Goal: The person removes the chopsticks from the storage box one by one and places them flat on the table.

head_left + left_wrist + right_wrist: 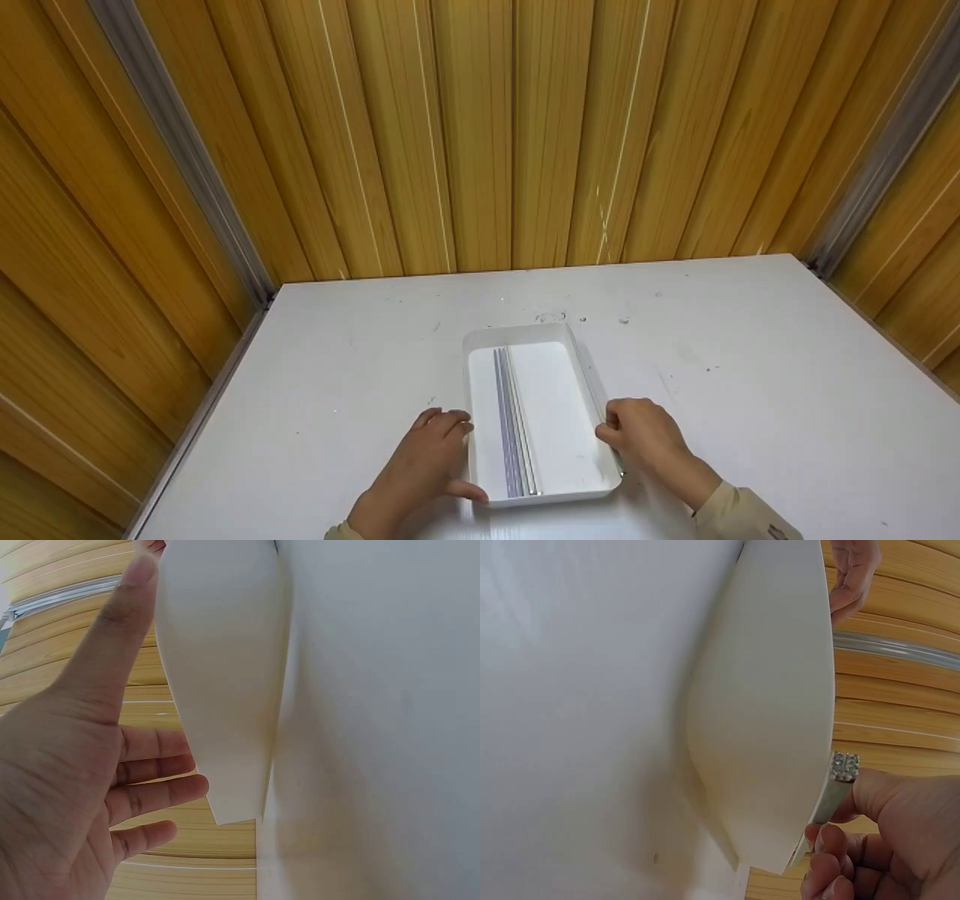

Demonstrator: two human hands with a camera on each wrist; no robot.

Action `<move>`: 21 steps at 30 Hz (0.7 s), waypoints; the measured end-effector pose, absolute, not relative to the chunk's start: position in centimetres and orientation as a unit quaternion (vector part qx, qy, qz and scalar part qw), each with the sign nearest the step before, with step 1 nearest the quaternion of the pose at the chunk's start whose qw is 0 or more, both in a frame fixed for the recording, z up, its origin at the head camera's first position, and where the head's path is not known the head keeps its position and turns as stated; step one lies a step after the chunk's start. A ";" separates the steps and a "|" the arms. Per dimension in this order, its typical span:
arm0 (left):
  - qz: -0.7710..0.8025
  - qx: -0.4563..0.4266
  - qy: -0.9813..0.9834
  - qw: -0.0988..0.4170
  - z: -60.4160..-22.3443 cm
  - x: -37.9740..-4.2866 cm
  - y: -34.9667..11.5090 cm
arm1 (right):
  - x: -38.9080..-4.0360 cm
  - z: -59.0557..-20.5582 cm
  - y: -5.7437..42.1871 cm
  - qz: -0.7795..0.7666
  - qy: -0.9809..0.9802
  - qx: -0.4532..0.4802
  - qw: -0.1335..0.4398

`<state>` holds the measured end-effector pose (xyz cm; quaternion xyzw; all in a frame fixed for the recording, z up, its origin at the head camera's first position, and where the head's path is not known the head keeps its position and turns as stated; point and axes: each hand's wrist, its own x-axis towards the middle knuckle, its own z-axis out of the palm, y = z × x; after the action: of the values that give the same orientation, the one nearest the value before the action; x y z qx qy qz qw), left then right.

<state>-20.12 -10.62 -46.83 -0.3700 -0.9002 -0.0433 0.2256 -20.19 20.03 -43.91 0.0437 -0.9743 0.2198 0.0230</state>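
A white rectangular tray (592,375) lies lengthwise on the table. Several thin chopsticks (514,420), some purple and some pale silver, lie side by side along its left half. My left hand (431,454) rests at the tray's left side, its thumb touching the near left corner and its fingers loosely extended by the rim. At the right rim, my right hand (649,431) pinches a pale chopstick (830,795) with curled fingers. Its square end glitters with small stones and points toward me. In the head view that hand mostly hides this chopstick.
The white table (750,352) carries small dark marks beyond the tray. Wood-patterned panels (480,135) stand behind it and at both sides, with grey metal posts (187,142) at the corners.
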 end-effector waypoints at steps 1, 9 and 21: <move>-0.038 -0.367 -0.904 0.217 -46.8 -20.1 -10.6 | -20.2 -43.9 20.1 0.220 -0.974 0.043 0.023; -0.036 -0.357 -0.913 0.195 -46.6 -20.0 -10.6 | -20.4 -44.1 20.7 0.217 -0.975 0.041 0.022; -0.037 -0.367 -0.903 0.222 -46.8 -20.1 -10.6 | -20.3 -44.8 21.7 0.218 -0.975 0.032 0.016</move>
<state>-20.10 -10.63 -46.85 -0.3666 -0.9027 -0.0369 0.2221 -20.26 21.75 -44.77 0.0324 -0.9753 0.2178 0.0162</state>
